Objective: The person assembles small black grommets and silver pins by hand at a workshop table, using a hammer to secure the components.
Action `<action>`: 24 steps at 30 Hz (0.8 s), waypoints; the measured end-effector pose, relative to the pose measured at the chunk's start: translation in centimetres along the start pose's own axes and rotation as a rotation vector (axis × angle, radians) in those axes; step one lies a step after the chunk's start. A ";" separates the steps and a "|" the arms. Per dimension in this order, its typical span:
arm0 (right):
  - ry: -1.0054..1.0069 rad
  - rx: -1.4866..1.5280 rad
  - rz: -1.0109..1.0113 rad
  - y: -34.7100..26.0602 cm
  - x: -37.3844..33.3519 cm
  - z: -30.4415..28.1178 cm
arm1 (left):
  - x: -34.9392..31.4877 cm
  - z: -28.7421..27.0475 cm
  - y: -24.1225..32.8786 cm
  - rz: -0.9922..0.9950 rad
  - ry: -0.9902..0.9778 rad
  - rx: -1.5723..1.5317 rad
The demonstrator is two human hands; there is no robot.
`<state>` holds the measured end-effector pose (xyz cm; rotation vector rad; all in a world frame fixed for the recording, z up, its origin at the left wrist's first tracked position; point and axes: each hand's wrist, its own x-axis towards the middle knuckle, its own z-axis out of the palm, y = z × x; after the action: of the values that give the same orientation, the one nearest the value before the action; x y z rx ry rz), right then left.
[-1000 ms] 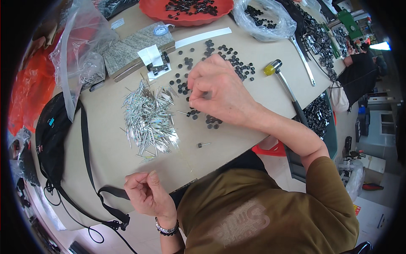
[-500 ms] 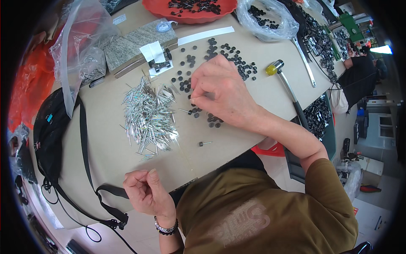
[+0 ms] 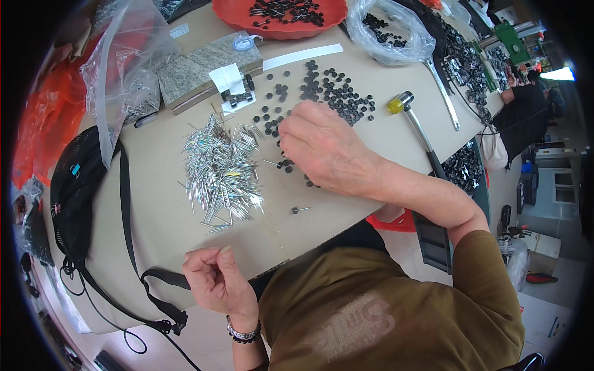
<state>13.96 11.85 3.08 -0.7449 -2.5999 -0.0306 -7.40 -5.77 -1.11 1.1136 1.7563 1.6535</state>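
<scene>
My right hand (image 3: 331, 148) is over the small black discs, fingers bent together and pointing down; whatever it pinches is hidden beneath. My left hand (image 3: 216, 281) is at the table's near edge with curled fingers and the thumb close against them; I cannot make out anything in it. Between the hands and to the left spreads a pile of silvery metal pins (image 3: 221, 170). Loose black discs (image 3: 349, 102) are scattered beyond the right hand. A pin with a black cap (image 3: 296, 211) lies alone nearer me. Another capped pin (image 3: 272, 162) is beside the right fingers.
A red dish (image 3: 284, 28) with capped pins stands at the back, beside a clear bag (image 3: 396, 52) of black parts. To the right lie a hammer (image 3: 421, 127) with a yellow face and a wrench (image 3: 442, 93). A stone block (image 3: 207, 68) and black bag (image 3: 80, 191) are left.
My right hand has come down slightly and turned its back more upward, so its fingertips are now hidden. The left hand keeps nearly the same pose.
</scene>
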 end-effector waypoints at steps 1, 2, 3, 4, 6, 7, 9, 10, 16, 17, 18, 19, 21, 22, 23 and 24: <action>0.003 0.009 -0.029 0.1 0.1 0.1 | 0.0 -0.1 -0.1 0.003 -0.001 0.002; 0.005 0.017 -0.057 0.3 0.1 0.2 | 0.0 -0.1 -0.1 0.005 -0.002 0.005; 0.005 0.017 -0.057 0.4 0.3 0.2 | 0.0 -0.1 -0.1 0.006 -0.002 0.004; -0.022 0.039 -0.059 0.5 0.4 0.0 | 0.0 -0.1 -0.1 0.006 -0.002 0.004; -0.049 0.060 -0.057 0.6 0.5 -0.1 | 0.0 -0.1 -0.1 0.006 -0.005 0.002; -0.055 0.075 -0.050 0.7 0.5 0.0 | 0.0 -0.1 -0.1 0.005 -0.005 0.002; -0.058 0.090 -0.042 0.8 0.6 0.1 | 0.0 -0.1 -0.1 0.006 -0.007 0.004; -0.048 0.090 -0.057 0.7 0.6 0.2 | 0.0 -0.2 0.0 0.008 -0.015 0.032; -0.044 0.047 -0.095 0.8 1.2 -0.2 | 1.0 -0.3 0.9 0.108 -0.067 0.276; -0.062 0.017 -0.090 0.7 1.3 -0.4 | 1.5 -0.3 1.4 0.243 -0.114 0.521; -0.060 -0.010 -0.075 0.6 1.2 -0.6 | 2.0 0.0 1.8 0.320 -0.126 0.554; -0.055 -0.001 -0.079 0.4 1.1 -0.7 | 2.4 0.0 2.0 0.319 -0.122 0.564; -0.043 -0.006 0.027 0.3 0.8 -1.0 | 3.1 -0.1 2.4 0.391 -0.202 0.738; -0.042 -0.003 0.064 0.0 0.9 -1.3 | 3.3 -0.1 2.4 0.378 -0.209 0.745; -0.037 0.003 0.061 -0.3 1.0 -1.5 | 3.5 -0.2 2.5 0.379 -0.206 0.753; 0.022 0.006 0.081 -0.6 1.0 -1.7 | 3.7 -0.2 2.4 0.363 -0.246 0.749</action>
<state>13.56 11.59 5.08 -0.8428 -2.5461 -0.0069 -9.08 -3.03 1.98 1.9643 2.1479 0.9466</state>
